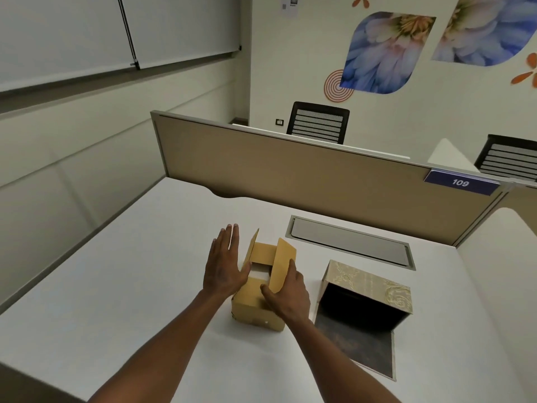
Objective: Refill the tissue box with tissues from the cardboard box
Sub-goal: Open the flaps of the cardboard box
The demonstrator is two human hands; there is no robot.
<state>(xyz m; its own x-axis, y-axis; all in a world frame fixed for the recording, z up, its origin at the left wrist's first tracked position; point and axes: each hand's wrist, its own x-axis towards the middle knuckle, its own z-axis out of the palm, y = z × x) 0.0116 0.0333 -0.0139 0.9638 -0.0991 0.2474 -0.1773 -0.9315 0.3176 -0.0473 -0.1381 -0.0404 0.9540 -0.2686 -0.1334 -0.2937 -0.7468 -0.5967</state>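
A small brown cardboard box (255, 309) stands on the white desk (130, 286) in the middle of the view, its top flaps raised. White tissues (260, 271) show through the opening. My left hand (223, 266) lies flat with fingers spread against the box's left side. My right hand (286, 292) holds the box's right flap, thumb on the inside. To the right lies the gold patterned tissue box (369, 286), tipped on its side with its dark, empty inside facing me and its bottom panel folded out flat on the desk.
A grey cable hatch (348, 241) is set into the desk behind the boxes. A tan partition (290, 173) with a blue "109" tag closes the desk's far edge. Two black chairs stand beyond it.
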